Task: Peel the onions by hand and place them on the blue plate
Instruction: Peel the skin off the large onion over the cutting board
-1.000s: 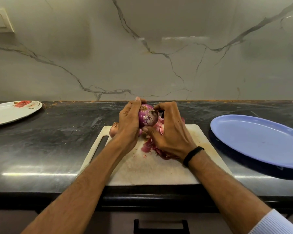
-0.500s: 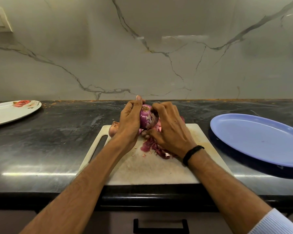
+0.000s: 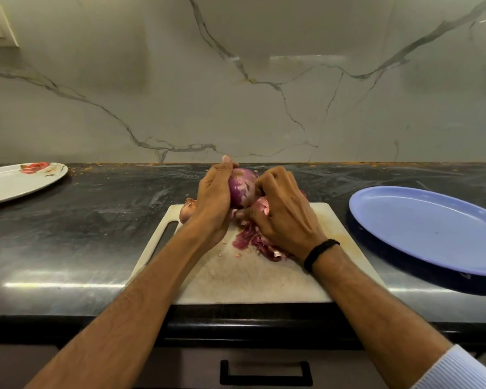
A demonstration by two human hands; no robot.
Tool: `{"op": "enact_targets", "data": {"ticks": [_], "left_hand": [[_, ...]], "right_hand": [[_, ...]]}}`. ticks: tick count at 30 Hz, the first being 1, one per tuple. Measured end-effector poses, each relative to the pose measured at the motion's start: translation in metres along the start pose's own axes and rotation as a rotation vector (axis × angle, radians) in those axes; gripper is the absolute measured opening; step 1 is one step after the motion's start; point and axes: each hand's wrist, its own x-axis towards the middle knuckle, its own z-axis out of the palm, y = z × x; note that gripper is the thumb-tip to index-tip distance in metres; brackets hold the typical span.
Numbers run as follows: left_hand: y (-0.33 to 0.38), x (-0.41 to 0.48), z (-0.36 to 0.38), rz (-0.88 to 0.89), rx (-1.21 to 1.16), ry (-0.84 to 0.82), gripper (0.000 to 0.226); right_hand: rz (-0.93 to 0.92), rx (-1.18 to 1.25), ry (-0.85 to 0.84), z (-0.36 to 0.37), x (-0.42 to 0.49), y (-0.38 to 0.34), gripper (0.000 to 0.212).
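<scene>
From the head camera I see my left hand [image 3: 213,200] wrapped round a purple onion [image 3: 242,189], holding it above the white cutting board [image 3: 250,276]. My right hand [image 3: 281,214] has its fingers curled, pinching the onion's right side. Loose skins [image 3: 253,240] lie on the board beneath. An unpeeled onion [image 3: 187,211] sits behind my left wrist. The blue plate [image 3: 432,228] rests to the right, holding nothing.

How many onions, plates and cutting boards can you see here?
Onions: 2 clearly seen, the purple onion being peeled and a brown-skinned onion beside it.
Plates: 2, the blue plate and a white plate.
Cutting board: 1.
Total: 5.
</scene>
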Motion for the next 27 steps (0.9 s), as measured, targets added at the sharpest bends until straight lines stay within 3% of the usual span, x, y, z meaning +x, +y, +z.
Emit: {"op": "enact_targets", "data": {"ticks": [3, 7, 10, 15, 20, 27], "left_hand": [[0.0036, -0.0007, 0.0002, 0.001, -0.044, 0.032, 0.037], [0.0046, -0.0032, -0.0012, 0.039, -0.006, -0.002, 0.039], [0.0048, -0.0046, -0.0016, 0.051, 0.033, -0.011, 0.043], [0.0010, -0.0037, -0.0021, 0.101, 0.097, -0.020, 0.041], [-0.0015, -0.0040, -0.0016, 0.173, 0.159, -0.041, 0.028], [0.0004, -0.0063, -0.0040, 0.193, 0.198, -0.045, 0.029]], "right_hand": [[0.011, 0.101, 0.037, -0.0024, 0.0005, -0.0025, 0.023], [0.058, 0.217, 0.054, -0.0029, 0.0027, -0.0043, 0.038], [0.064, 0.213, 0.066, -0.0013, 0.0036, -0.0037, 0.041], [0.069, 0.203, 0.135, 0.0014, 0.0046, -0.0003, 0.018], [0.054, 0.172, 0.134, -0.0002, 0.0034, -0.0002, 0.020], [0.004, 0.127, 0.116, -0.0020, 0.0019, -0.0047, 0.013]]}}
